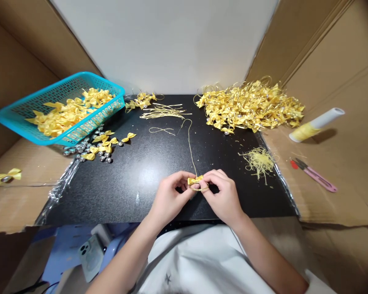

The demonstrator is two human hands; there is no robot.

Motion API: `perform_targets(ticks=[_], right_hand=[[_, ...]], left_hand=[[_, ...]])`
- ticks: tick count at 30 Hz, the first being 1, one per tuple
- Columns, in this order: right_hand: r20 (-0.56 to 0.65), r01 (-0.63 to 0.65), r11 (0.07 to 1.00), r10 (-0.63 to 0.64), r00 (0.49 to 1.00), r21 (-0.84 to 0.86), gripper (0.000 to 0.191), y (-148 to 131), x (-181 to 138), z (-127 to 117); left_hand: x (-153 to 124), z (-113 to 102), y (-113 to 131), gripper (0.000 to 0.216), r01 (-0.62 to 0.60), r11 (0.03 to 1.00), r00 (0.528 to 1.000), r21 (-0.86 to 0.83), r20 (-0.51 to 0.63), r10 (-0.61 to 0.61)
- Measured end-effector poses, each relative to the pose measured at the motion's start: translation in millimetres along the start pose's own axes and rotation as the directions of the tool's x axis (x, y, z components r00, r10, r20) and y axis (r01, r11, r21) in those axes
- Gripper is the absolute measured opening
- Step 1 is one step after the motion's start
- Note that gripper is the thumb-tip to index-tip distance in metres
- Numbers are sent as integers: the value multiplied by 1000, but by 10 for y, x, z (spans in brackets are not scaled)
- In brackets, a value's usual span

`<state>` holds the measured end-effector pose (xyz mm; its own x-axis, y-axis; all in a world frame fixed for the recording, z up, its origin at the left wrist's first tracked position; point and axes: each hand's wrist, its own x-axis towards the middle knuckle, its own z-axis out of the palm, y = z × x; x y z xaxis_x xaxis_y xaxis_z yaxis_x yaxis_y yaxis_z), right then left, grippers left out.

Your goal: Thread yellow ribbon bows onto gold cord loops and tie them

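Near the front edge of the black table, both hands pinch a small yellow ribbon bow (195, 179) between them. My left hand (174, 194) is closed on the bow's left side, and my right hand (222, 192) is closed on its right side. A loop of gold cord (199, 188) hangs at the bow, crossing the fingertips. From the bow a thin yellow thread (190, 145) runs up the table toward a needle-like tip. The fingers hide part of the bow and whatever lies behind it.
A turquoise basket (122, 90) of yellow bows stands at left, with silver bells (82, 147) beside it. Cut gold cords (164, 111) lie at the back. Right are a heap of finished bows (248, 106), thread scraps (259, 161), a thread tube (317, 124) and pink-handled snips (320, 177).
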<state>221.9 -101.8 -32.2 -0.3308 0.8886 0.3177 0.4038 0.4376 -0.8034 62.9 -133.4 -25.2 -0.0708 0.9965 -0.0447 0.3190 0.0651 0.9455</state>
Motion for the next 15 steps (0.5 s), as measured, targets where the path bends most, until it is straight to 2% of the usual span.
perform_targets(ticks=[8, 13, 15], right_hand=[[-2, 6, 1000, -6, 1000, -20, 17, -4, -5, 15], [-135, 20, 996, -32, 990, -90, 24, -25, -37, 16], [-124, 61, 994, -72, 990, -91, 25, -45, -47, 8]], left_hand=[[4, 1, -6, 15, -3, 1000, 1000, 29, -1, 3], [33, 29, -22, 13, 22, 1000, 999, -9, -34, -23], [36, 36, 2, 12, 7, 1000, 999, -10, -46, -7]])
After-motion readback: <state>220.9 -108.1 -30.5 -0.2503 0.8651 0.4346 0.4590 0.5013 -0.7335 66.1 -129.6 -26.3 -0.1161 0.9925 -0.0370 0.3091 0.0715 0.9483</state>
